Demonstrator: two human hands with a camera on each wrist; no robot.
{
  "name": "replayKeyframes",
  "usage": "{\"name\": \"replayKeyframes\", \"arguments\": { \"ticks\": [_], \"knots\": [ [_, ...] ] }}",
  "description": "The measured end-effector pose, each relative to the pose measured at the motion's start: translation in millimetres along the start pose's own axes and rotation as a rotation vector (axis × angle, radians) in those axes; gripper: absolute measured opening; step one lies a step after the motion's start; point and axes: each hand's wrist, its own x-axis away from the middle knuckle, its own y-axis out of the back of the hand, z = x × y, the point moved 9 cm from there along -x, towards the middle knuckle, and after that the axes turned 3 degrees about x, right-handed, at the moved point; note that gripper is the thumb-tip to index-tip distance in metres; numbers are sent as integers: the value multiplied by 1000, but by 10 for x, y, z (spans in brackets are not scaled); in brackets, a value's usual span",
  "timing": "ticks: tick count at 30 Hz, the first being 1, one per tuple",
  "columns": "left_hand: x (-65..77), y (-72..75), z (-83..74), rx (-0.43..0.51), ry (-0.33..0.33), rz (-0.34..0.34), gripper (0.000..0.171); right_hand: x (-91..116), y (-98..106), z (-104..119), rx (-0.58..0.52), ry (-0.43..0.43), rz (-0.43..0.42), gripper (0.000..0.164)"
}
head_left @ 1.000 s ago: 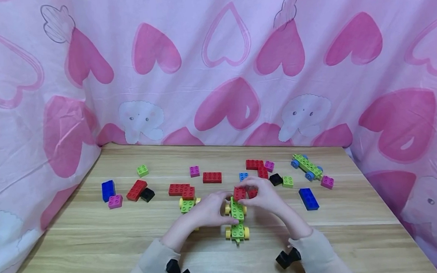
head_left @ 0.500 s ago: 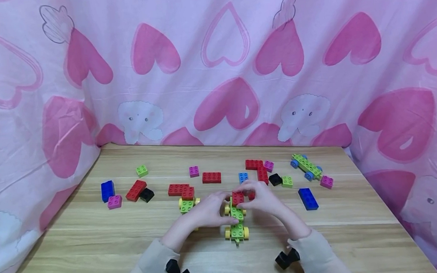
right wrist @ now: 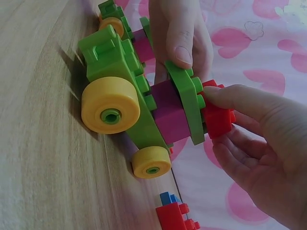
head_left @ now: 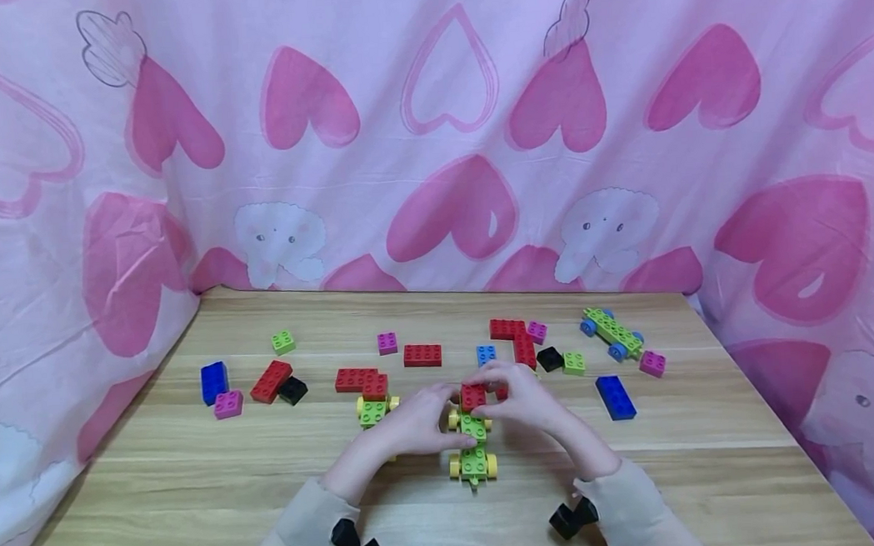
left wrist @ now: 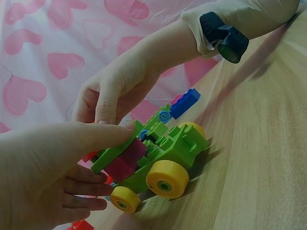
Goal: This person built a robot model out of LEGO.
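Note:
In front of me stands a green toy car base (head_left: 474, 464) with yellow wheels (right wrist: 110, 105). A purple block (right wrist: 170, 114) rises from it and carries a green studded plate (right wrist: 188, 103). My left hand (head_left: 421, 422) steadies the car from the left, its thumb on the plate and its fingers around the far side. With thumb and fingers, my right hand (head_left: 518, 393) pinches a red brick (right wrist: 218, 117) against the plate's studded face. Whether that brick is fully pressed down, I cannot tell.
Left of my left hand is a similar green car (head_left: 373, 413), partly hidden, with red bricks (head_left: 357, 380) at its far end. Several loose blocks lie farther back, among them a blue brick (head_left: 615, 397). A blue-wheeled green car base (head_left: 612, 333) stands at the back right.
My right hand has brought the red brick slightly left and lined it up over the green plate. My left hand has stayed at the car.

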Motion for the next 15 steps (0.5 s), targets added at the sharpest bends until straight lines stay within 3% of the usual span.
{"name": "replayKeyframes", "arguments": {
  "ticks": [15],
  "knots": [
    [-27, -8, 25, 45, -1, -21, 78, -7, -18, 30, 60, 10, -21, 37]
  ]
}}
